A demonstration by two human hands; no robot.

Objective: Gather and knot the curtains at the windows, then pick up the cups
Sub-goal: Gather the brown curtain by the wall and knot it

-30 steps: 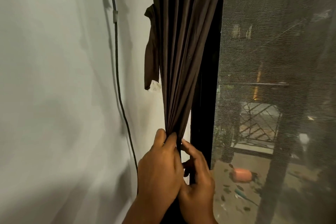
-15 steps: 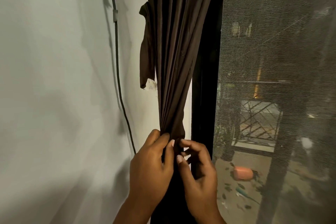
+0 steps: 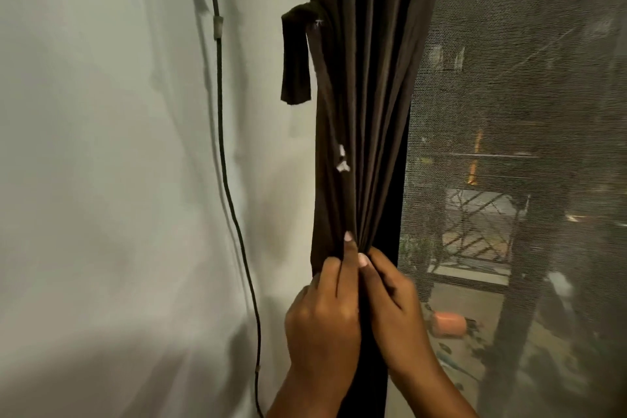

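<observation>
Curtain (image 3: 363,95), dark brown, hanging bunched between wall (image 3: 101,146) and mesh window (image 3: 509,112), pleats pinched tight by left hand (image 3: 322,319) and right hand (image 3: 395,319) side by side; likely to fan loose if either pinch eases before knotting.

curtain (image 3: 366,112): dark brown cloth, matt, showing soft pleats | wall (image 3: 101,146): looking smooth, matt | window screen (image 3: 526,78): fine mesh
</observation>
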